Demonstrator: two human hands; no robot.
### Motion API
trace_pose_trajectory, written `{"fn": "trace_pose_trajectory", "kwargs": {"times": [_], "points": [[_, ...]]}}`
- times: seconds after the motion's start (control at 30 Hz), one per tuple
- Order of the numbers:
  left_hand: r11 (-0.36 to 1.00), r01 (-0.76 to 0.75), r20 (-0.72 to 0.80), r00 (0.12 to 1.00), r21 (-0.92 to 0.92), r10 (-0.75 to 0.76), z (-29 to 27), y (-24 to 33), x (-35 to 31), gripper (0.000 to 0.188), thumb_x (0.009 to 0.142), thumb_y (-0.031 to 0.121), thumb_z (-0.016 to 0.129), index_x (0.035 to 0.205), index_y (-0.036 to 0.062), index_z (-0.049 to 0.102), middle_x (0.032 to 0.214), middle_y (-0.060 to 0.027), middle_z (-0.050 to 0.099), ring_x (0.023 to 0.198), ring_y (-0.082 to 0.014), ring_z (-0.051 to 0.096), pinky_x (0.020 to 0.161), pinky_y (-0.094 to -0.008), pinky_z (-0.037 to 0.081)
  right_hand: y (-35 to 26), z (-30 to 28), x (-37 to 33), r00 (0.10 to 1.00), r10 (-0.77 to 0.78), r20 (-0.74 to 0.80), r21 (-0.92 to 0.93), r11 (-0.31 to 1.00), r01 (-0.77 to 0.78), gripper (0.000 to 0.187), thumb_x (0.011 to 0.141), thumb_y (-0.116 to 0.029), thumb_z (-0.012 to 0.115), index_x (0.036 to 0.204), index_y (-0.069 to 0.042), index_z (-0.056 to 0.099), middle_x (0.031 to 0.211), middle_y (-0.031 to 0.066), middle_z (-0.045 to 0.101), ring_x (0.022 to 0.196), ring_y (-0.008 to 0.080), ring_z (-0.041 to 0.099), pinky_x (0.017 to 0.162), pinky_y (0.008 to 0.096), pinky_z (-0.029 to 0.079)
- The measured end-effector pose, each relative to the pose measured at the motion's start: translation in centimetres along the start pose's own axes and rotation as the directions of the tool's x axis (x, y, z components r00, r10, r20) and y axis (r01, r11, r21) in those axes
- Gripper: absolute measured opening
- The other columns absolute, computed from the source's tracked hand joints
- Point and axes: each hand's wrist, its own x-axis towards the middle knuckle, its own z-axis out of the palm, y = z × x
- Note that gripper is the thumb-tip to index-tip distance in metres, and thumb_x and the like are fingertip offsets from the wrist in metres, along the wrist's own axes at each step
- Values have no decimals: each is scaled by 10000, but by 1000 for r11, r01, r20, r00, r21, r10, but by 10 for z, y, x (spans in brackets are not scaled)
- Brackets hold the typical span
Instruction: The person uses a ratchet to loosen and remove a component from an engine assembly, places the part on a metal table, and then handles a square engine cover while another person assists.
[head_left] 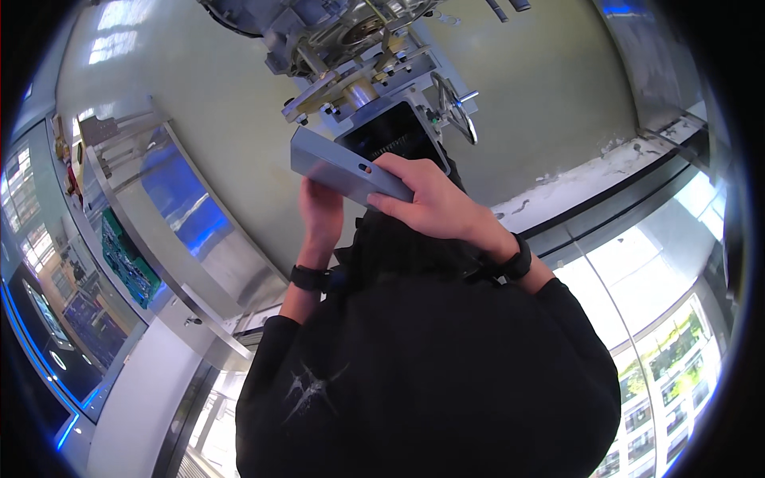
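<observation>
A grey rectangular metal piece [331, 163], long and box-like with an oblong hole near one edge, is held up in front of me at a slant. My right hand [434, 197] grips its right end, thumb on the near side and fingers over the top. Against its lower left side is my left hand [322, 213], with the fingers hidden behind the metal. Just beyond the piece lies a dark, black-surfaced tray or panel [390, 137] in a pale frame, partly covered by the piece and my right hand.
An engine-like machine [319, 36] with brackets and bolts stands ahead on a stand. A spoked handwheel [456, 107] juts out at its right. On the left are a metal-framed cabinet [227, 215] and a green circuit board [127, 259]. Large windows [677, 334] lie at right.
</observation>
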Motion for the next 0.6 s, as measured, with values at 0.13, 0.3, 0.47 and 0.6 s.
{"fn": "trace_pose_trajectory", "kwargs": {"times": [0.13,0.3,0.47,0.6], "points": [[756,-492,125,863,432,490,-26,57,4,181,1002,187,365,969,74,502,1082,-88,595,908,-196,564,856,-349,438,-14,-9,10,985,111,135,-18,994,-109,236,849,-134,619,1032,5,567,711,115,585,626,187,563,609,312,447],[175,-713,534,643,679,549,42,101,-41,178,993,112,338,954,40,496,955,-116,627,844,-201,592,762,-336,459,-22,-5,33,880,283,381,-273,944,-185,247,778,-129,605,976,19,599,712,150,603,648,257,601,622,351,458],[143,-487,477,873,861,102,33,70,-55,104,979,99,419,948,25,485,609,-130,563,524,-318,584,500,-399,438,-16,20,49,739,382,555,-363,911,-197,246,698,-93,587,908,32,614,726,182,616,682,316,615,638,389,461],[210,-462,423,882,861,208,15,47,-63,90,970,99,442,938,29,489,554,-133,525,481,-342,560,450,-410,407,-8,29,45,728,405,553,-388,899,-205,219,679,-64,602,879,19,573,716,159,601,675,305,599,624,379,449]]}}
